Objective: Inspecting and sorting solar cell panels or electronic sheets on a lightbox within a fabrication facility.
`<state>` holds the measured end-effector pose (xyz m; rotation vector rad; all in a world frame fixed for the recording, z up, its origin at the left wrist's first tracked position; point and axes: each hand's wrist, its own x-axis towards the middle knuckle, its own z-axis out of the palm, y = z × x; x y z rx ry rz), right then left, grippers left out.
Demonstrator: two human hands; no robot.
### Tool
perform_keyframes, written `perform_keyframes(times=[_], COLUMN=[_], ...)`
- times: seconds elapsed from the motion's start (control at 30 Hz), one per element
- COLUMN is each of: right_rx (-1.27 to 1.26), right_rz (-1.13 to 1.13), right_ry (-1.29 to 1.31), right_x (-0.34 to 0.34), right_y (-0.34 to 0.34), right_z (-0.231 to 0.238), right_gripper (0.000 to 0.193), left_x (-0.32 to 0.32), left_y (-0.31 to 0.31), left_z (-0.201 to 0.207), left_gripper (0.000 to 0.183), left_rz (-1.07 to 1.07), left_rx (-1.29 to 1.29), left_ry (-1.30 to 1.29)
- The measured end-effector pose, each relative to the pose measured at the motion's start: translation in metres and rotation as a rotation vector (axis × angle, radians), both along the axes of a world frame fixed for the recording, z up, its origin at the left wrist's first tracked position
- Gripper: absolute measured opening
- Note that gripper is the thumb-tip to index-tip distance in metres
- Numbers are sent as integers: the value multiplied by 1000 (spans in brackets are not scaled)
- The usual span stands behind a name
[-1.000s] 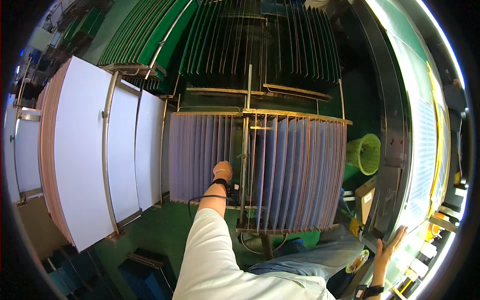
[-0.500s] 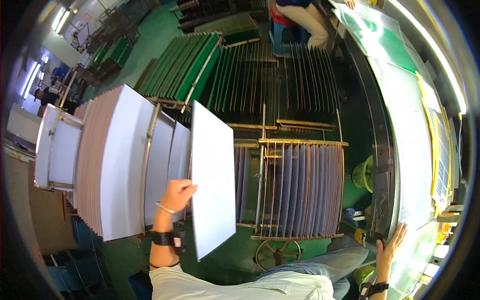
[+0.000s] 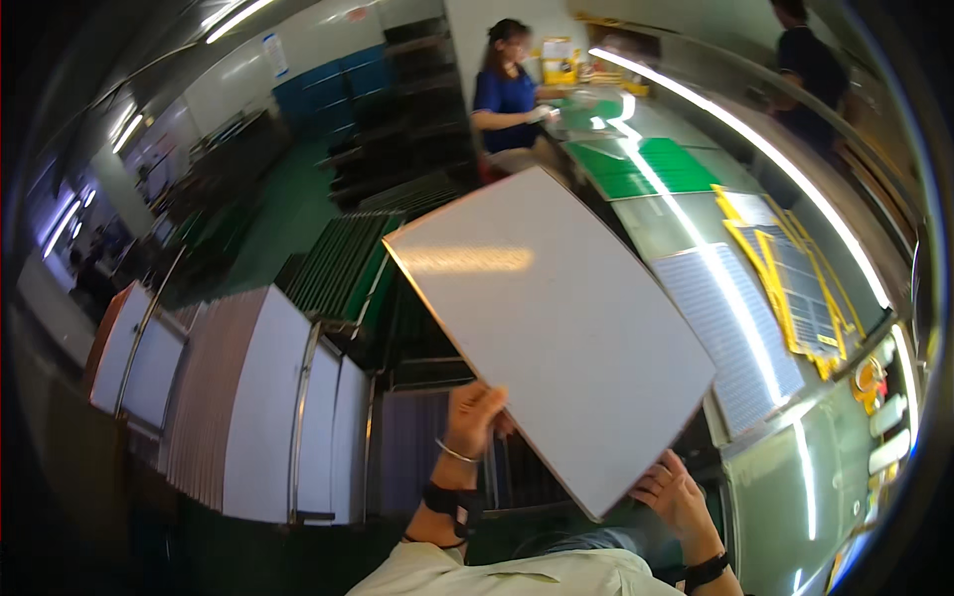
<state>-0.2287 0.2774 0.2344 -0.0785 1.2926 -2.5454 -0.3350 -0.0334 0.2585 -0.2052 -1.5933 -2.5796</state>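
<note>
A large white flat panel (image 3: 561, 338) with a copper-coloured edge is tilted in front of me, raised above the racks. My left hand (image 3: 472, 412) pinches its left edge, fingers closed. At the lower right edge, my right hand (image 3: 678, 495) grips the panel, with some fingertips hidden behind it. On the worktable to the right lies a perforated-looking pale sheet (image 3: 730, 333). A rack of upright white panels (image 3: 263, 397) stands to my left.
A green sheet (image 3: 646, 167) lies at the table's far end, where a co-worker in blue (image 3: 507, 104) sits. Yellow-edged frames (image 3: 795, 288) rest along the table's right side. Behind the white panels stands a rack of green boards (image 3: 343, 258). Another person (image 3: 810, 74) is at far right.
My left hand has carried the panel from beside the left rack to the right, turning its face up. My right hand has left the table edge and taken hold of the panel. My view has lifted.
</note>
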Motion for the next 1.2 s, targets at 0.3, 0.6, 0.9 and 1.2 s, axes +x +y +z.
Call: perform_keyframes(times=[0.3,0.6,0.9,1.2], right_rx=[85,265,201,186], right_rz=[-831,-1181,-1220,-1227], right_ry=[-35,-20,-181,-356], right_x=[158,335,363,371], right_y=[128,165,167,207], right_z=[7,-33,-19,-13], right_gripper=[29,39,39,33], left_x=[68,116,145,156], left_y=[194,284,308,337], left_z=[-57,-96,-89,-82], left_gripper=[23,23,29,44], left_rz=[-778,-1358,-1422,-1535], left_rx=[-142,112,-183,-380], left_ry=[-9,-383,-541,-485])
